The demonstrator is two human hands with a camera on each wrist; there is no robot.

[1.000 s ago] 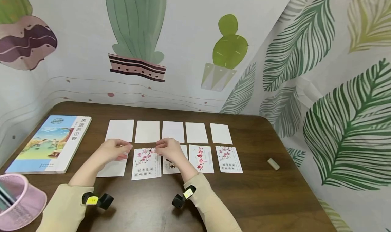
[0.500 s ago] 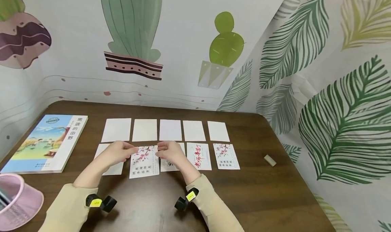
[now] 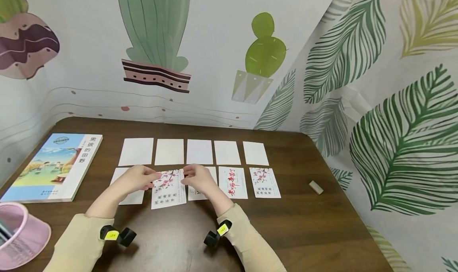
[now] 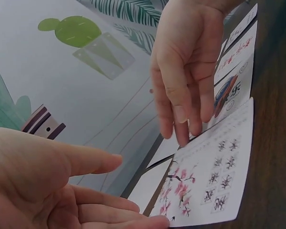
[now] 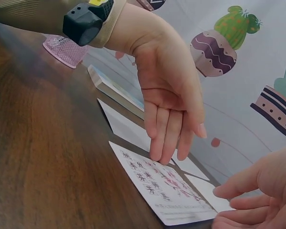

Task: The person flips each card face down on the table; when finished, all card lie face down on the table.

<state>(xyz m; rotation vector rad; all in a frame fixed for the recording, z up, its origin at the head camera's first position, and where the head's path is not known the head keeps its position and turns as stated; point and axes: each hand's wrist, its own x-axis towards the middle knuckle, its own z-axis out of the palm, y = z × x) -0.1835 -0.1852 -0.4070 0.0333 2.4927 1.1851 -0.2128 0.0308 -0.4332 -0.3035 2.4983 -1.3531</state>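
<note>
A plum-blossom card (image 3: 169, 195), printed with pink flowers and black characters, lies on the dark wooden table in the front row. At its left edge is my left hand (image 3: 137, 180); the fingertips touch the card, and in the left wrist view the thumb (image 4: 97, 160) stands apart from the straight fingers. My right hand (image 3: 200, 179) reaches down to the card's right edge with fingers extended, partly covering the neighbouring card (image 3: 196, 194) with black lettering. A blank white card (image 3: 132, 198) lies partly under my left forearm.
Several blank cards (image 3: 199, 152) form a back row. Further right in the front row lie a red-lettered card (image 3: 233, 183) and another blossom card (image 3: 265, 183). An eraser (image 3: 316, 187) lies at the right, a book (image 3: 53, 166) and pink mesh pen holder (image 3: 33, 240) at the left.
My left hand has come right to the blossom card's left edge, while my right hand has stayed at its right edge. During the last half second both hands have barely moved.
</note>
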